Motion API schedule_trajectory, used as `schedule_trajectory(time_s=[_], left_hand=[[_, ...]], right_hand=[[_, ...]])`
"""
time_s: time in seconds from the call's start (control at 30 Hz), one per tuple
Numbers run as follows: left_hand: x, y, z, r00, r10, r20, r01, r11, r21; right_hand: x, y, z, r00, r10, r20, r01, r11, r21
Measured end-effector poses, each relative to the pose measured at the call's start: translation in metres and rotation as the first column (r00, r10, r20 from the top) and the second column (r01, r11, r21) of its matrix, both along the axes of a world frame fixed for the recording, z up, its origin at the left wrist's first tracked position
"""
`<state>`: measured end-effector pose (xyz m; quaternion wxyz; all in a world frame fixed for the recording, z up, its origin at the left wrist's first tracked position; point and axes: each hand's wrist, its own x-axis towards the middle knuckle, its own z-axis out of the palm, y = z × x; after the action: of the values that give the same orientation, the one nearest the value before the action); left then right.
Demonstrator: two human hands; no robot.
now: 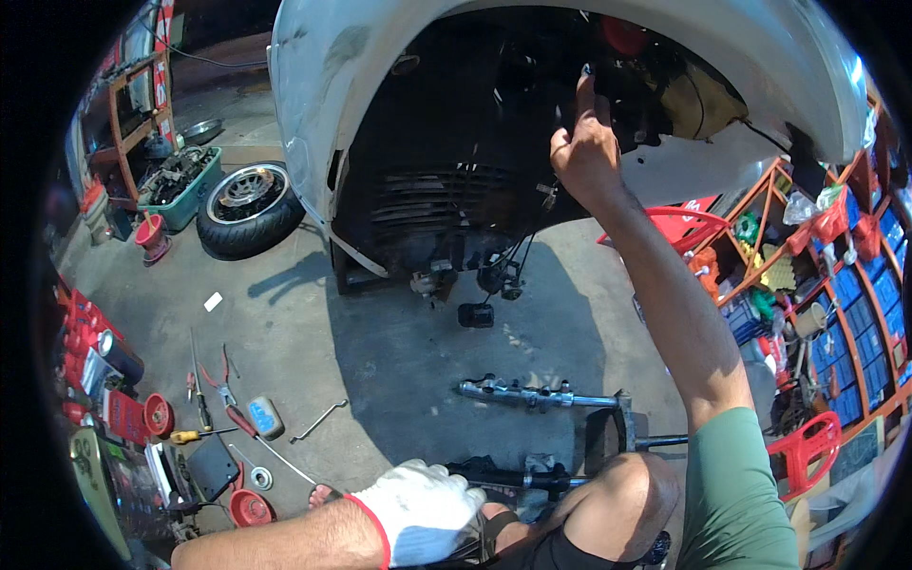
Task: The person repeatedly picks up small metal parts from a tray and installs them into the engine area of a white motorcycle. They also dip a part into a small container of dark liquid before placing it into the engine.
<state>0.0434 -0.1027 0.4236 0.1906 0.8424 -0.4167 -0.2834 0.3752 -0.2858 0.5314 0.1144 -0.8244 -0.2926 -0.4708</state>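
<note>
My right hand (589, 157) is bare and raised under the white scooter body (309, 123). Its index finger stretches up into the dark front cavity (475, 104); the thumb stands apart, and nothing shows in the hand. Low in front of me, my left hand (423, 513) wears a white glove with a red cuff. Its fingers are curled, and their undersides are hidden. Just beyond it, on the floor by my knee, lies a front fork (551, 394) with a silver leg and a dark leg (518, 477).
A wheel with its tire (247, 204) lies at the far left beside a green bin (185, 190) of parts. Pliers (220, 385), a screwdriver (199, 408) and a bent wrench (320, 421) lie on the floor at left. Shelves with blue boxes (855, 304) and a red stool (803, 456) stand at right.
</note>
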Motion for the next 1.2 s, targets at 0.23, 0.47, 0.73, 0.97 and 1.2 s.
schedule_trajectory(time_s=[0.23,0.47,0.73,0.97,1.2], left_hand=[[-0.022,-0.005,-0.022,0.854,0.289,0.432,-0.080,0.894,-0.440],[-0.015,-0.009,-0.021,0.864,0.270,0.425,-0.044,0.881,-0.470],[-0.005,-0.025,-0.021,0.884,0.202,0.421,-0.029,0.924,-0.382],[0.011,-0.043,0.000,0.953,0.076,0.293,-0.009,0.975,-0.223],[0.019,-0.047,0.009,0.972,0.055,0.228,-0.009,0.980,-0.197]], right_hand=[[0.015,0.005,0.019,0.940,-0.232,0.250,0.311,0.883,-0.352],[0.034,-0.018,0.045,0.891,-0.189,0.413,0.406,0.738,-0.538],[0.032,-0.026,0.067,0.841,-0.148,0.521,0.496,0.598,-0.629],[0.031,-0.022,0.081,0.789,-0.177,0.589,0.592,0.480,-0.648],[0.031,-0.023,0.092,0.750,-0.196,0.631,0.654,0.359,-0.666]])
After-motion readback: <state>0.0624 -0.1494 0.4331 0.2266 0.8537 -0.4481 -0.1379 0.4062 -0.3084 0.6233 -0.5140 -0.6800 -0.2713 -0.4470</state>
